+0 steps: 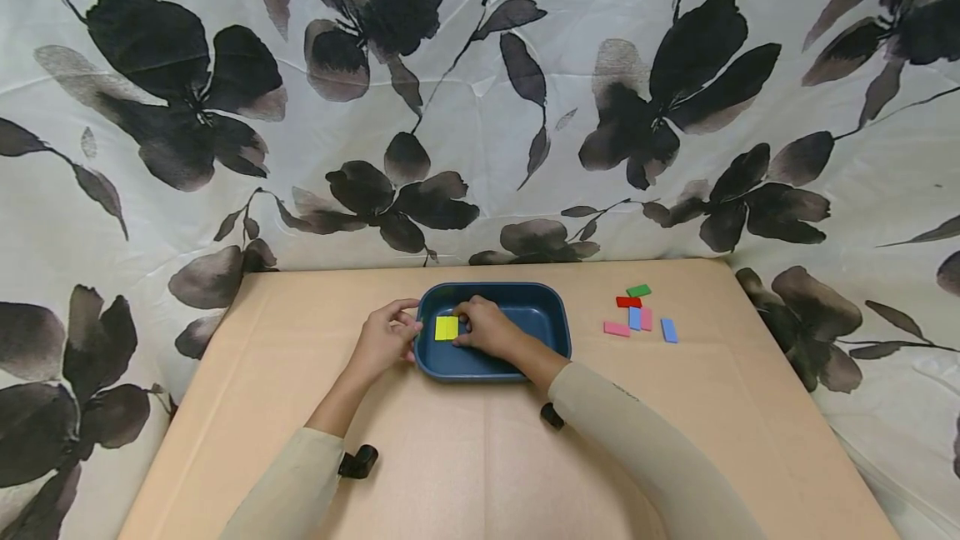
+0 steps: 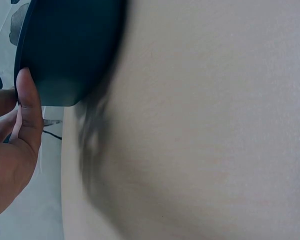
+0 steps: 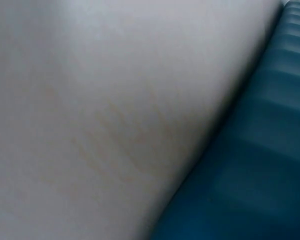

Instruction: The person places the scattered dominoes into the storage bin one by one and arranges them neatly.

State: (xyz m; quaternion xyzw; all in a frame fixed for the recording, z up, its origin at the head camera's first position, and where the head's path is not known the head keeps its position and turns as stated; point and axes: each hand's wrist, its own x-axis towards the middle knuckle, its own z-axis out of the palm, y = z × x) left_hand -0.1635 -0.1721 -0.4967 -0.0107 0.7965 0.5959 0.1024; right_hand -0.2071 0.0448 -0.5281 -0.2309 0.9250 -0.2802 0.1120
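The left hand (image 1: 386, 338) grips the left rim of the blue tray (image 1: 551, 332), thumb pressed on its outer wall, steadying it near the middle of the desk (image 1: 465, 457). Inside, at the tray's left end, lie two yellow blocks (image 1: 446, 327) side by side, long axes pointing away toward the desk's far edge. The right hand (image 1: 486, 328) rests just beside them, fingertips touching the blocks; whether it pinches one I cannot tell. Toward the desk's far right corner, six loose blocks (image 1: 637, 312) wait outside: green, red, two pink, two blue. So roughly a quarter looks sorted, most remaining.
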